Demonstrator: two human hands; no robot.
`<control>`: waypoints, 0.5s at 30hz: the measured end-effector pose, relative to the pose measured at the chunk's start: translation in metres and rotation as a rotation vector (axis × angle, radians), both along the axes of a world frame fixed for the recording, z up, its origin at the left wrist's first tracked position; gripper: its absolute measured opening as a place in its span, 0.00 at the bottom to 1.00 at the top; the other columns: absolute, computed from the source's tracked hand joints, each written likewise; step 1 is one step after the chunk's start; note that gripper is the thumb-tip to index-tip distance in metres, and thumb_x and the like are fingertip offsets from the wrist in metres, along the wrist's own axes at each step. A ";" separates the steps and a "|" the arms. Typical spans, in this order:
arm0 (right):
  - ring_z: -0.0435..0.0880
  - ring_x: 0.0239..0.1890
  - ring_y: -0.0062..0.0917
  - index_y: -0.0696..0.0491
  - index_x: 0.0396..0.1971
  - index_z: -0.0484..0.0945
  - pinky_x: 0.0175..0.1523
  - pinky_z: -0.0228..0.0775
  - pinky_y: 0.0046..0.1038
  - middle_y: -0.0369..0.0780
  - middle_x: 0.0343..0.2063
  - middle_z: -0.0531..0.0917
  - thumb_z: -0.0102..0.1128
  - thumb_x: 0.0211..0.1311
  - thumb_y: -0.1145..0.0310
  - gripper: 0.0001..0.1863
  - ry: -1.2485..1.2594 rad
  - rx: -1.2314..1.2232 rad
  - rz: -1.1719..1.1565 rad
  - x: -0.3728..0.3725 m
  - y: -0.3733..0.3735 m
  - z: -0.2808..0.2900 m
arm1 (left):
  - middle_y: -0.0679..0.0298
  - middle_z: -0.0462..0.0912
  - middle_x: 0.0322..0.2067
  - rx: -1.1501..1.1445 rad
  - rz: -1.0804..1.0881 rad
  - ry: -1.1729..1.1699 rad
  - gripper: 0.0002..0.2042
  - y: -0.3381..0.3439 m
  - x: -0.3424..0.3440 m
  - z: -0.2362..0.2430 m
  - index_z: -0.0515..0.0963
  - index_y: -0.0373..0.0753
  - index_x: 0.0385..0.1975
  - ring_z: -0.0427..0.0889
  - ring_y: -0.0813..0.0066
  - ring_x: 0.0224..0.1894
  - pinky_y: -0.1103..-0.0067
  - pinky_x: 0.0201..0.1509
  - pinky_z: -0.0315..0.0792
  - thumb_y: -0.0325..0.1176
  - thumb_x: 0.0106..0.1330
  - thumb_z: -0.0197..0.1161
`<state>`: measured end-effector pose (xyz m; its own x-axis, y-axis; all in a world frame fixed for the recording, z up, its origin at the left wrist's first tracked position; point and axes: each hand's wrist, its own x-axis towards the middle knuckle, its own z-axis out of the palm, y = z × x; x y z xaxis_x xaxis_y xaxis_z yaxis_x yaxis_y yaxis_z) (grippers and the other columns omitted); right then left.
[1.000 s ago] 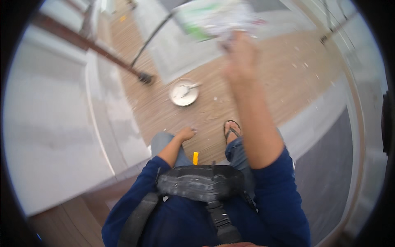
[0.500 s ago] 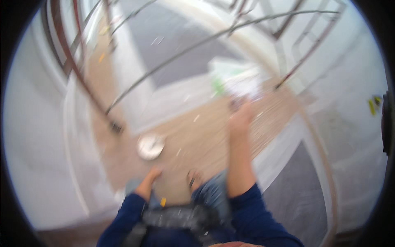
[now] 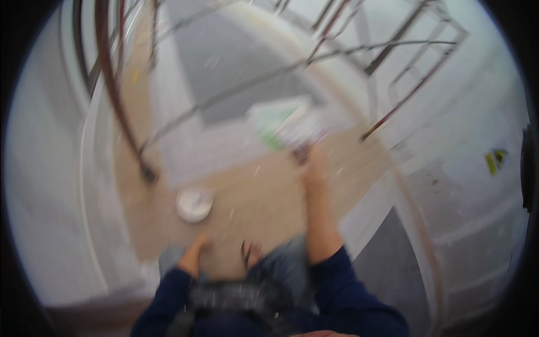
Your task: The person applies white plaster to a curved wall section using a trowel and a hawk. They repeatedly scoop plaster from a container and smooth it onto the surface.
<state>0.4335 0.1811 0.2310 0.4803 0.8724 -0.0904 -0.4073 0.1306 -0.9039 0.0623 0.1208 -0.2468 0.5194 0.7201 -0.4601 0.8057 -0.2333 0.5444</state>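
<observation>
My right hand (image 3: 314,164) reaches out ahead of me, closed around a flat white and green thing (image 3: 276,117). Motion blur hides its exact kind. A dark part, perhaps a handle, shows beside the fingers. My left hand (image 3: 203,241) hangs low near my left leg, its fingers smeared by motion. Just beyond it, a round white tub (image 3: 195,205) stands on the brown floor covering; neither hand touches it.
A reddish-brown metal scaffold frame (image 3: 120,112) with a thin bar (image 3: 236,90) crosses ahead. Tan, whitish and dark grey strips (image 3: 393,269) cover the floor. Pale walls (image 3: 471,208) curve on both sides, the right one bearing a yellow and black sticker (image 3: 496,161).
The white and green thing in my right hand has moved left and tilted. The whole scene has shifted slightly left as my head turned. My left hand stays low.
</observation>
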 end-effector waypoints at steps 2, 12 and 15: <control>0.82 0.41 0.29 0.58 0.49 0.76 0.44 0.80 0.34 0.40 0.40 0.81 0.59 0.68 0.66 0.15 0.013 -0.097 -0.044 0.073 0.021 0.028 | 0.48 0.86 0.39 -0.017 0.167 -0.148 0.13 0.009 0.071 0.061 0.84 0.38 0.39 0.85 0.50 0.41 0.61 0.44 0.77 0.38 0.62 0.61; 0.83 0.36 0.28 0.58 0.44 0.76 0.37 0.81 0.30 0.41 0.37 0.82 0.59 0.67 0.72 0.09 0.039 -0.510 -0.092 0.102 -0.024 -0.148 | 0.50 0.86 0.47 -0.190 0.503 -0.079 0.18 -0.032 0.029 0.195 0.81 0.38 0.54 0.85 0.58 0.49 0.70 0.55 0.75 0.35 0.66 0.62; 0.83 0.34 0.27 0.60 0.46 0.74 0.32 0.79 0.25 0.41 0.38 0.81 0.58 0.67 0.75 0.11 0.186 -0.650 -0.300 0.127 -0.012 -0.222 | 0.49 0.85 0.49 -0.144 0.445 -0.194 0.18 -0.040 0.023 0.199 0.79 0.37 0.55 0.85 0.56 0.50 0.70 0.56 0.74 0.36 0.67 0.62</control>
<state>0.5600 0.1696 0.0094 0.6162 0.4487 -0.6473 -0.5923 -0.2776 -0.7564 0.0856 0.0810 -0.0475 0.2624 0.8276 -0.4962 0.6907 0.1980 0.6955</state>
